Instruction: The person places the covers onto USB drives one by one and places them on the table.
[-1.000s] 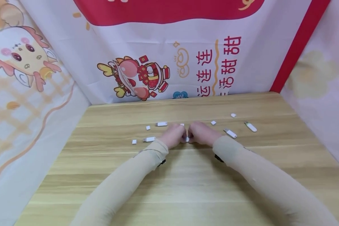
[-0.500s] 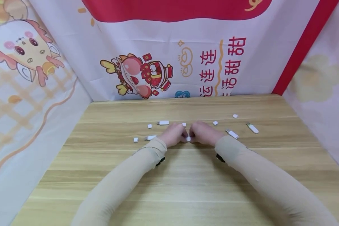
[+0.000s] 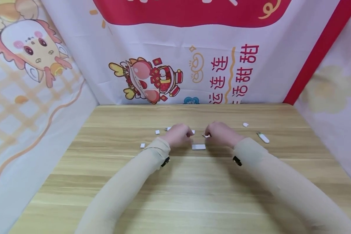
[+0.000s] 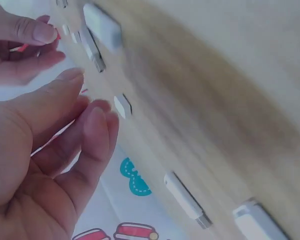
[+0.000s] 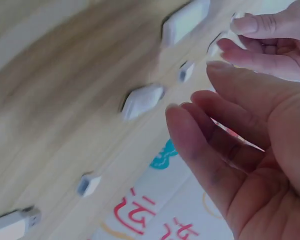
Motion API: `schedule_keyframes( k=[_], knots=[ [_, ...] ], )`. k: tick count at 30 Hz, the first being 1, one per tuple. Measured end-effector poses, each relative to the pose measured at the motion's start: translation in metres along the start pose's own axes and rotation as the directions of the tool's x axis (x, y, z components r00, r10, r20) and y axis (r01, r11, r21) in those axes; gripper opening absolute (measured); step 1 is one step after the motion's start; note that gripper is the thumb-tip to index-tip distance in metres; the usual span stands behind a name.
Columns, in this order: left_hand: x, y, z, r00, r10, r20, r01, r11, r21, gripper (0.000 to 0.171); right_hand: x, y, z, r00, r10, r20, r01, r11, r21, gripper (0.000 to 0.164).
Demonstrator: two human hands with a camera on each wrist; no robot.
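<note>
Between my hands a white USB stick (image 3: 199, 147) lies flat on the table, with no metal plug showing. My left hand (image 3: 179, 135) hovers just left of it; the fingers are loosely bent, and the left wrist view shows nothing in them. A small white cap (image 4: 123, 106) lies near those fingertips. My right hand (image 3: 223, 134) is to the right, thumb and fingers apart with nothing between them in the right wrist view. Close to its fingertips lies another USB stick (image 5: 142, 101), apart from them, partly covered by the hand in the head view.
On the left lie two loose caps (image 3: 142, 146) and a partly covered stick (image 3: 168, 129); another stick (image 4: 260, 220) shows in the left wrist view. At right are a green-edged stick (image 3: 263, 137) and its rounded cap (image 3: 245, 124). Printed cloth walls the wooden table (image 3: 193, 195).
Both hands pinched a white piece between them earlier. Now they have let go and the USB stick lies on the table. My right hand has moved right, uncovering another stick.
</note>
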State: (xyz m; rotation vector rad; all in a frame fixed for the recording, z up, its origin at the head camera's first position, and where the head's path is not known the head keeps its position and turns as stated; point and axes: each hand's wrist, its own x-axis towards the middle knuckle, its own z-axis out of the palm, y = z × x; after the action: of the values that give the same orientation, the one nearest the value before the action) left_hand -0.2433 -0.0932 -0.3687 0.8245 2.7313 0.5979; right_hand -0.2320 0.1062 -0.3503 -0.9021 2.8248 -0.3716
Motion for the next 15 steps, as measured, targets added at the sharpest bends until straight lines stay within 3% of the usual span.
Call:
schedule_keyframes(
  k=[7,15],
  knots=[
    [0.030,-0.014,-0.001,0.998,-0.021,-0.051,0.025,0.997,0.076,0.033,0.006,0.022,0.003,0.993,0.120,0.010,-0.120,0.993,0.006,0.009],
    [0.055,-0.025,0.004,0.999,-0.031,-0.011,0.031,0.996,0.079,0.035,0.014,0.034,0.012,0.985,0.170,0.022,-0.171,0.984,0.057,0.015]
  ],
)
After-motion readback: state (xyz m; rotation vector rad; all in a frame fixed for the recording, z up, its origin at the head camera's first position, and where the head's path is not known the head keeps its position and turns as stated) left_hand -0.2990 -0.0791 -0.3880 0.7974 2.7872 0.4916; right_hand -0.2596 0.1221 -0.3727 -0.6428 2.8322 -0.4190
